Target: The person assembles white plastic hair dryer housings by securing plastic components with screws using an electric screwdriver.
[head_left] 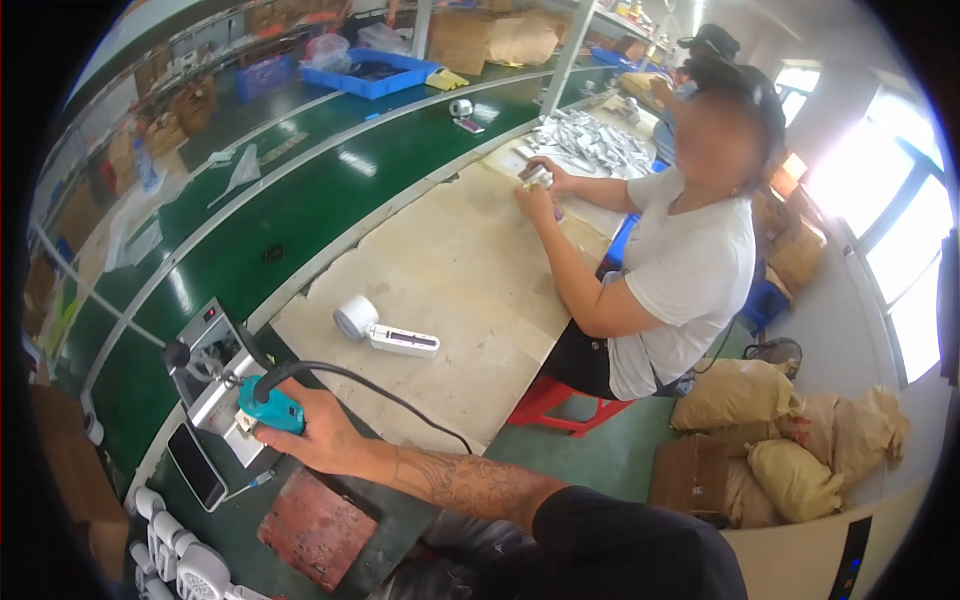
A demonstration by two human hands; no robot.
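My right hand [325,432] is closed around a teal electric screwdriver [270,408] with a black cable. The tool is right beside a box-shaped device [212,375] with a small red display, probably a screw feeder; the screwdriver's tip is hard to make out. My left hand is out of view. On the beige table cover beyond my right hand lies a white handheld fan [385,329] with a round head and an open-looking handle slot. A phone [197,466] lies against the device, and several white fans [195,565] stand at the lower left.
A reddish square plate [318,527] lies near me. The green conveyor [330,205] runs along the far side, with a blue tray [370,75] beyond. At right a co-worker [680,240] sits on a red stool [570,405], holding a white part. Sacks [795,480] stand behind.
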